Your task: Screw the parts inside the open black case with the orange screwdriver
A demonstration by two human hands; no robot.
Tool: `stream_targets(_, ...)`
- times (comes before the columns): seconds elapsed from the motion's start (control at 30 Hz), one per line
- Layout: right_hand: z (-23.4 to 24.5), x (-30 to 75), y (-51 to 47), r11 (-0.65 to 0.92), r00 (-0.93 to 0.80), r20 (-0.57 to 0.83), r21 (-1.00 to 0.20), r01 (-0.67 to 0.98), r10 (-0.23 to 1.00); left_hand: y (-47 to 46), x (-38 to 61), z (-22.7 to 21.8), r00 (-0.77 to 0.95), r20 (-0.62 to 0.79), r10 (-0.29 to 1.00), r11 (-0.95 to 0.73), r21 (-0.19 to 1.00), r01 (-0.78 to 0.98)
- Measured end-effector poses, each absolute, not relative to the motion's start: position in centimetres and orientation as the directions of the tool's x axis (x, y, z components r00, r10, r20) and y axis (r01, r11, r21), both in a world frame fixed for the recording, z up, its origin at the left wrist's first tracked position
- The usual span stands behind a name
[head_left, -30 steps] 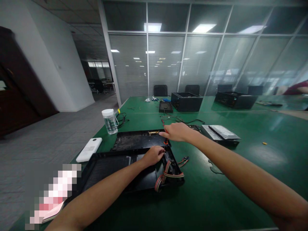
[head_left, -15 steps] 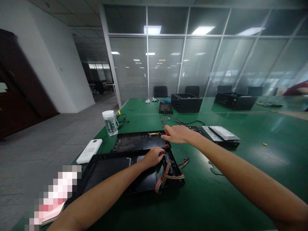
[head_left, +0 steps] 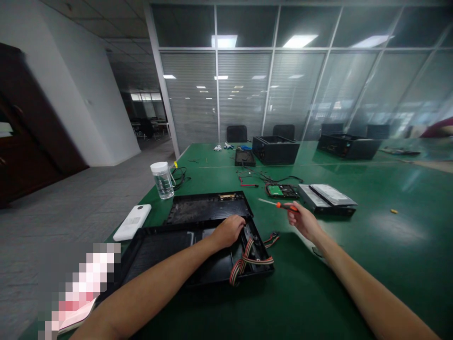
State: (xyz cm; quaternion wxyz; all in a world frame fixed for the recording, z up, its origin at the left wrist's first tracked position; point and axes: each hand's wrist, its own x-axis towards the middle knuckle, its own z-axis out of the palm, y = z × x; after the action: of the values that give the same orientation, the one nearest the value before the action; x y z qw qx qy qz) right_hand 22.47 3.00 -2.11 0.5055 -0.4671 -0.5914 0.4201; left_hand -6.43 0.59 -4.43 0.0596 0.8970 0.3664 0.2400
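Observation:
An open black computer case (head_left: 170, 250) lies flat on the green table (head_left: 354, 264) in front of me. My left hand (head_left: 230, 231) rests curled on the case's far right corner, fingers closed against its edge. Striped ribbon cables (head_left: 247, 257) trail over the case's right side just below that hand. My right hand (head_left: 304, 222) is held up to the right of the case, closed around an orange-handled screwdriver (head_left: 279, 204) whose shaft points left. A black side panel (head_left: 208, 207) lies behind the case.
A clear water bottle (head_left: 163, 180) and a white device (head_left: 132, 222) sit at the left edge. A green circuit board (head_left: 281, 191) and a disk drive (head_left: 327, 198) lie to the right. More black cases (head_left: 276, 149) and loose cables lie farther back, before glass partitions.
My right hand has drawn back from the case's far corner to the right, lifting the screwdriver clear. My left hand stays on the case corner.

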Motion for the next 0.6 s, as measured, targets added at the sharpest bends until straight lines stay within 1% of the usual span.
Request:
stream_targets(0.07,-3.8,23.6,3.2,0.202,0.037,0.200,-0.978,-0.045,0.979,0.6,-6.3,-4.1,0.629,0.409,0.661,-0.740,0.217,0.637)
stream_targets(0.13,-4.2,23.6,3.3,0.232,0.061,0.226,-0.963,-0.134,0.972,0.7,-6.5,-3.1,0.637,0.432,0.639,-0.747,0.149,0.648)
stream_targets(0.2,-4.0,22.9,3.1,0.274,0.062,0.267,-0.946,-0.174,0.962,0.7,-7.1,-1.7,0.654,0.433,0.621,-0.754,0.102,0.649)
stream_targets(0.27,-3.9,22.1,2.6,0.303,0.039,0.300,-0.940,-0.158,0.953,0.6,-8.2,-0.2,0.685,0.383,0.619,-0.761,0.076,0.645)
stream_targets(0.33,-3.8,21.5,2.1,0.309,-0.041,0.311,-0.950,-0.049,0.950,0.4,-9.4,0.9,0.702,0.269,0.659,-0.741,0.072,0.668)
stream_targets(0.43,-3.0,20.9,0.9,0.336,-0.177,0.301,-0.916,0.219,0.937,-0.1,-10.8,1.5,0.654,0.075,0.753,-0.658,0.089,0.748)
stream_targets(0.5,-1.5,20.1,-0.6,0.420,-0.253,0.345,-0.827,0.374,0.904,-0.5,-11.2,1.6,0.630,-0.015,0.776,-0.626,0.102,0.773)
stream_targets(0.53,-0.5,19.5,-1.7,0.488,-0.312,0.382,-0.760,0.429,0.870,-0.7,-11.3,1.7,0.629,-0.047,0.776,-0.622,0.111,0.775)
stream_targets(0.6,1.3,17.7,-4.6,0.654,-0.507,0.422,-0.577,0.489,0.751,-1.0,-11.6,2.3,0.640,-0.099,0.762,-0.628,0.130,0.768)
